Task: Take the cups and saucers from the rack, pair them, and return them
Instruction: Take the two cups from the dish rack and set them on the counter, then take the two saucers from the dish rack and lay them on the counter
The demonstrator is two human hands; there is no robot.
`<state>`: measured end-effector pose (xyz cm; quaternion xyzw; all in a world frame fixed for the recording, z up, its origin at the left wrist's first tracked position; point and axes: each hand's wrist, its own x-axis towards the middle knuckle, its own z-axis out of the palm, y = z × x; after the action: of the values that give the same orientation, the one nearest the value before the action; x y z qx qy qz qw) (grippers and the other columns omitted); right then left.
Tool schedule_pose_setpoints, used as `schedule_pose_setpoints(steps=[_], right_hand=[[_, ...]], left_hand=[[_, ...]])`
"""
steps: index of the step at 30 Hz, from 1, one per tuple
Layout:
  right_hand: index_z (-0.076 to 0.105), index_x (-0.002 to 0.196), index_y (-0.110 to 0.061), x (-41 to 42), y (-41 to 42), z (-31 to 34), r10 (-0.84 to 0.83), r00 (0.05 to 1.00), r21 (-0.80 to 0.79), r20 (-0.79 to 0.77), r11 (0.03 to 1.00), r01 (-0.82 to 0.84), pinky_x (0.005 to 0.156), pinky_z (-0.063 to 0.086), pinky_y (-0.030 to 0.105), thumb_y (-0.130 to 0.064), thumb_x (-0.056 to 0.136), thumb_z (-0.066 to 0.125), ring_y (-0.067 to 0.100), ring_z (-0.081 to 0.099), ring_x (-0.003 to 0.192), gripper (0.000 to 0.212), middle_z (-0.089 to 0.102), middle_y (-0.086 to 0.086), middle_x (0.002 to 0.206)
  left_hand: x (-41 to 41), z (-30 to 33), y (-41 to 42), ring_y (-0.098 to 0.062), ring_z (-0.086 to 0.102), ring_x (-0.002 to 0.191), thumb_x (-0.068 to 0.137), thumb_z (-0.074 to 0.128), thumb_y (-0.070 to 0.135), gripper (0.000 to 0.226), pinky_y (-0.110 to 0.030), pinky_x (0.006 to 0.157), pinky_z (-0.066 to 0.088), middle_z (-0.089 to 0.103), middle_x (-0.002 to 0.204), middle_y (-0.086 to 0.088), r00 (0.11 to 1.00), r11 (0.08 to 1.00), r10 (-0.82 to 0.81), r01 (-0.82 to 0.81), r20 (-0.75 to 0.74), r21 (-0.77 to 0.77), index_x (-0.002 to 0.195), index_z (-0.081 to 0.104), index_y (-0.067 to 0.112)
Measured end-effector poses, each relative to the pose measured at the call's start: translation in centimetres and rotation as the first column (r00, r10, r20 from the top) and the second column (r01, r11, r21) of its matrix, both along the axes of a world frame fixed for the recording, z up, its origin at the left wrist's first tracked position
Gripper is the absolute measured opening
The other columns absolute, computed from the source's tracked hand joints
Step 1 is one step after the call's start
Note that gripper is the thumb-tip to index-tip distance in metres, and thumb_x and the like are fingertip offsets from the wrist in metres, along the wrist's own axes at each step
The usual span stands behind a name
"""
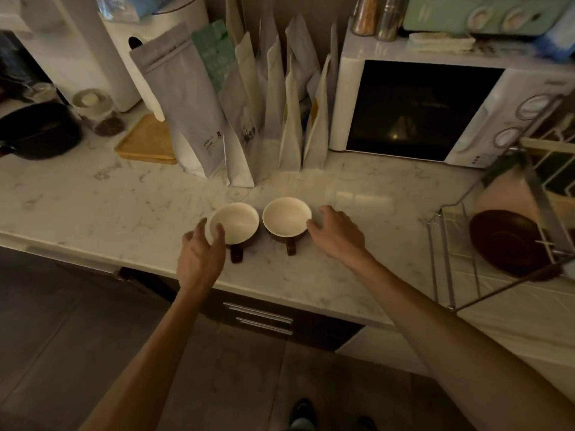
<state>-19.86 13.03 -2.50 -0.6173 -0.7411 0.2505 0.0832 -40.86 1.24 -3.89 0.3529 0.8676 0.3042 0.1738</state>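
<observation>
Two brown cups with cream insides stand side by side on the marble counter, handles pointing toward me. My left hand (202,247) curls around the left cup (235,223), thumb on its rim and fingers on its outer left side. Just right of the right cup (287,216), my right hand (337,233) is spread, fingertips touching or nearly touching its side. A dark brown saucer (510,244) leans in the wire rack (448,259) at the far right.
Tall paper pouches (249,119) stand in a row behind the cups. Farther right at the back is a white microwave (435,110). At the left lie a dark pan (40,130) and a wooden tray (149,141). The counter's front edge runs below my wrists.
</observation>
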Motion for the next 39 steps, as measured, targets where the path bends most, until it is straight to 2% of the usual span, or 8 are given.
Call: schedule_pose_setpoints(steps=[4,10,16,20,28,31,34,39], right_hand=[[0.051,0.124,-0.016,2.2,-1.6,1.7,0.153,0.970,0.154,0.190,0.971,-0.183,0.068,0.038,0.034,-0.044,0.095,0.042,0.034,0.061,0.102,0.042,0.058,0.012,0.121],[0.056,0.115,-0.014,7.2,-5.4,3.1,0.320,0.897,0.307,0.304,0.859,-0.410,0.060,0.032,0.031,-0.037,0.094,0.046,0.030,0.064,0.082,0.033,0.065,0.010,0.102],[0.048,0.134,-0.020,14.0,-8.3,3.8,0.496,0.769,-0.094,0.404,0.858,-0.504,0.071,0.040,0.033,-0.052,0.092,0.047,0.028,0.061,0.107,0.053,0.061,0.011,0.124],[0.040,0.143,-0.026,18.6,-9.4,5.0,0.519,0.749,-0.199,0.411,0.853,-0.482,0.086,0.045,0.037,-0.054,0.092,0.046,0.027,0.055,0.118,0.058,0.055,0.008,0.136],[0.037,0.143,-0.035,28.0,-10.4,5.5,0.421,0.835,-0.281,0.354,0.899,-0.334,0.080,0.039,0.034,-0.055,0.092,0.049,0.023,0.052,0.121,0.056,0.052,0.001,0.141],[0.040,0.142,-0.036,31.3,-9.9,6.0,0.299,0.873,-0.207,0.386,0.950,-0.234,0.076,0.037,0.033,-0.058,0.090,0.048,0.023,0.054,0.120,0.057,0.056,0.001,0.138],[0.044,0.139,-0.033,33.9,-9.4,6.4,0.118,0.918,-0.095,0.378,0.992,-0.088,0.079,0.042,0.035,-0.058,0.090,0.048,0.025,0.057,0.118,0.055,0.059,0.002,0.134],[0.057,0.125,-0.026,37.0,-7.8,6.5,-0.095,0.971,0.124,0.220,0.990,0.068,0.087,0.052,0.040,-0.050,0.090,0.053,0.025,0.064,0.107,0.043,0.066,0.002,0.123]], left_hand=[[2.6,2.9,-0.7,-0.036,0.053,0.114,0.094,0.036,0.055,0.057,-0.049,0.087,0.048,0.046,0.138,-0.016,0.923,0.975,-0.214,0.222,-0.320,-0.013,0.139,0.039,0.021],[9.1,5.3,-2.2,-0.029,0.056,0.118,0.091,0.049,0.044,0.041,-0.049,0.095,0.049,0.061,0.128,-0.007,0.644,0.815,-0.555,0.548,-0.527,-0.188,0.125,0.055,0.023],[14.9,4.0,-3.5,-0.018,0.058,0.113,0.088,0.039,0.063,0.056,-0.036,0.087,0.051,0.056,0.133,0.002,0.491,0.597,-0.801,0.689,-0.343,-0.410,0.137,0.038,0.035],[18.4,3.8,-3.6,-0.016,0.052,0.120,0.089,0.040,0.062,0.059,-0.035,0.095,0.044,0.050,0.140,0.005,0.355,0.402,-0.914,0.732,-0.195,-0.550,0.142,0.028,0.039],[27.4,5.0,-3.7,-0.013,0.049,0.122,0.090,0.039,0.060,0.056,-0.032,0.100,0.041,0.048,0.141,0.007,0.160,0.160,-0.986,0.879,-0.038,-0.448,0.142,0.026,0.043],[31.2,5.5,-3.0,-0.014,0.052,0.121,0.089,0.037,0.064,0.055,-0.034,0.098,0.043,0.049,0.141,0.008,0.153,0.185,-0.982,0.906,-0.112,-0.381,0.140,0.031,0.044],[35.3,5.6,-1.8,-0.013,0.058,0.112,0.088,0.039,0.063,0.052,-0.032,0.091,0.047,0.058,0.132,0.006,0.289,0.306,-0.950,0.936,-0.117,-0.175,0.136,0.040,0.041],[40.5,5.1,1.5,-0.009,0.062,0.095,0.086,0.053,0.054,0.049,-0.033,0.083,0.055,0.061,0.113,0.008,0.558,0.607,-0.777,0.786,0.291,0.115,0.132,0.044,0.039]])
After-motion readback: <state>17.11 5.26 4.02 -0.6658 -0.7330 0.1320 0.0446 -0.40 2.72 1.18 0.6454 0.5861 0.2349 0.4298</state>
